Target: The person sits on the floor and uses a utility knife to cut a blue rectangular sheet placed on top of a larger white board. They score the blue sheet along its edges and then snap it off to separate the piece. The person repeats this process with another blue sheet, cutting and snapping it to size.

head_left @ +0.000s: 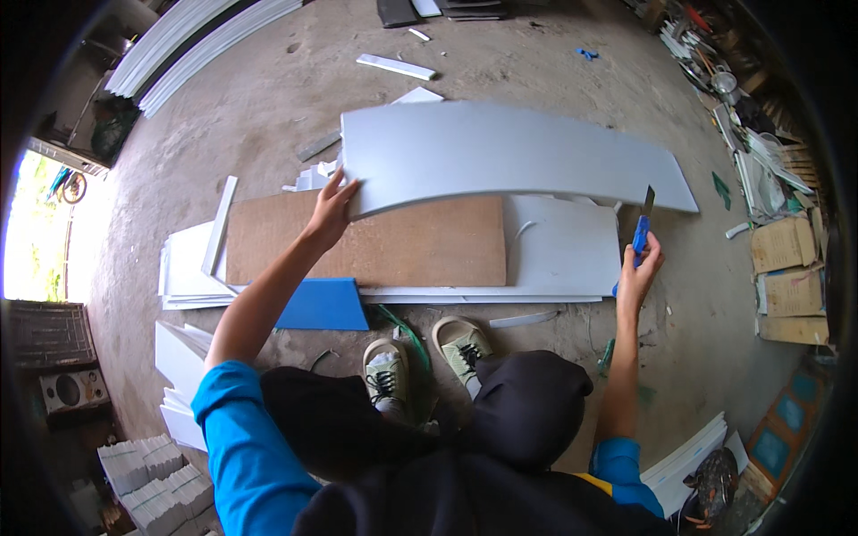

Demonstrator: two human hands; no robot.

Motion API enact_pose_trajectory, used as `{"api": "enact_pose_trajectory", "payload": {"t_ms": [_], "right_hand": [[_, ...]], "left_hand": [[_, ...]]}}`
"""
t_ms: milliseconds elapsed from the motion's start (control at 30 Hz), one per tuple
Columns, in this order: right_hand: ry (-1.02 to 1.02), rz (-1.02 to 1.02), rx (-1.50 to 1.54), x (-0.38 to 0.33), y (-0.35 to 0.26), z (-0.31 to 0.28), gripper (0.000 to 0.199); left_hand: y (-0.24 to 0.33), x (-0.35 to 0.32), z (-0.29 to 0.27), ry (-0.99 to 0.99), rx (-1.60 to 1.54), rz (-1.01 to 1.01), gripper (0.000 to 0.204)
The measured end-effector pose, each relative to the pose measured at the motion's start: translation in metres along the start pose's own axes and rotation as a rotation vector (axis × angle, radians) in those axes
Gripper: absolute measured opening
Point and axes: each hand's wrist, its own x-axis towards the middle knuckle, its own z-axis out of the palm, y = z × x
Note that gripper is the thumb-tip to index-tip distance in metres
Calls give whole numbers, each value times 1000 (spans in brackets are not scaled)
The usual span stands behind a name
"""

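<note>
My left hand [332, 207] grips the near left corner of a large grey-white panel [500, 152] and lifts it off the floor, tilted up. A blue utility knife [641, 230] with its blade pointing up is held in my right hand [638, 275], just below the panel's right end. Beneath the panel lie a brown board [375, 243] and white sheets [563, 255] on the concrete floor. I am crouching, and my two shoes [424, 357] show below the boards.
A blue sheet piece [323, 304] lies by the brown board. White strips [192, 45] are piled at the far left, white offcuts [183, 375] at my left, cardboard boxes [791, 277] and clutter along the right. Stacked white blocks [152, 482] sit at the lower left.
</note>
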Motion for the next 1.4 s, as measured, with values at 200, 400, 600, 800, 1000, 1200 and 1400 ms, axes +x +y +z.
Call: {"api": "enact_pose_trajectory", "payload": {"t_ms": [200, 400, 600, 800, 1000, 1200, 1400], "right_hand": [[-205, -288, 40, -6, -34, 62, 40], [-605, -381, -1, -67, -43, 202, 43], [-519, -395, -212, -79, -17, 213, 45], [-449, -403, -278, -86, -23, 219, 44], [-406, -407, -323, -72, -14, 216, 43], [-467, -398, -356, -63, 3, 219, 44], [-427, -301, -329, -63, 13, 218, 47]], "left_hand": [[-41, -85, -56, 141, -83, -263, 54], [-108, -103, -99, 261, 685, -135, 64], [-64, -140, -86, -35, 1219, -37, 60], [-82, -153, -117, -61, 1399, 75, 38], [-40, -161, -127, 11, 1449, 82, 38], [52, -161, -138, 317, 1569, 214, 30], [67, -99, -89, 384, 1529, 273, 49]]}}
